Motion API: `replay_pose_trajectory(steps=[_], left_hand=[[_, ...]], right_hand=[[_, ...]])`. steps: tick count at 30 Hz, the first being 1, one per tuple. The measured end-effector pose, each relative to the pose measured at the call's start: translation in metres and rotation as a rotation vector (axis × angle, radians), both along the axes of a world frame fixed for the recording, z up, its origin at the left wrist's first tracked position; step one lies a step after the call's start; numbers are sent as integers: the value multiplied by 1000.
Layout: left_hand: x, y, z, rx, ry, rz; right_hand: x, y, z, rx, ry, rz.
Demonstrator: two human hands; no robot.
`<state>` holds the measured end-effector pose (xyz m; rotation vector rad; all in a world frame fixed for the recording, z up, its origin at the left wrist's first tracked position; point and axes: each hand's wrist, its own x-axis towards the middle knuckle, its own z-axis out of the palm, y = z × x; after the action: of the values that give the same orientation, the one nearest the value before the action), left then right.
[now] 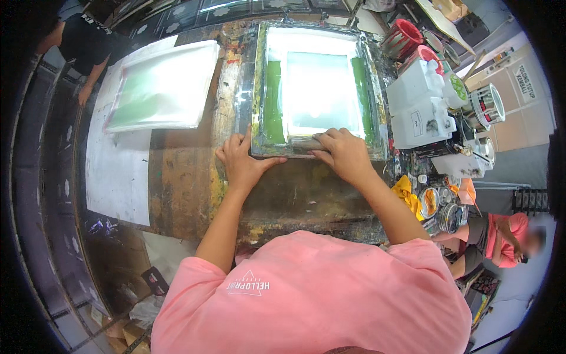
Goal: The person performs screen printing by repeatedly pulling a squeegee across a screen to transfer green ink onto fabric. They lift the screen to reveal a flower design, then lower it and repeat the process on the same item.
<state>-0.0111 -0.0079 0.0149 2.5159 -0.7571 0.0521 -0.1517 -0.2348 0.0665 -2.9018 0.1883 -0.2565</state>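
Note:
A screen printing frame lies on the worktable in front of me, with green mesh at its sides and a bright pale rectangle in the middle. My left hand holds the frame's near left corner, fingers along the side and thumb along the front edge. At the front rail my right hand is closed, fingertips over the inner side and thumb below. Its fingertips touch a narrow greyish bar lying along the near end; its exact kind is hard to make out.
Left of the frame, a stack of clear sheets rests over white paper on the stained table. White jugs, paint tins and a yellow cloth crowd the right. One person stands far left; another sits right.

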Motion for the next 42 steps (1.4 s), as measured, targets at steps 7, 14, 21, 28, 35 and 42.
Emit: replay_pose_trajectory(steps=[7,14,21,28,35,42], left_hand=[[2,5,-10,-48,-33,-23],[4,3,-7,-84,-119,-50],[3,4,-4,-184,20,-69],[2,6,-11,-223,-145,-105],[0,6,-14,-229,-162,-95],[1,-7,6,-512,35,-71]], right_hand=[[67,-50,-23,-88,-147,18],[177,-144,-24,-164,-165,42],[232,-190,0,-66,-118,37],[188,-151,-25,-177,-142,-2],[59,-44,1,-148,3,-12],[15,-2,65,-95,-118,4]])
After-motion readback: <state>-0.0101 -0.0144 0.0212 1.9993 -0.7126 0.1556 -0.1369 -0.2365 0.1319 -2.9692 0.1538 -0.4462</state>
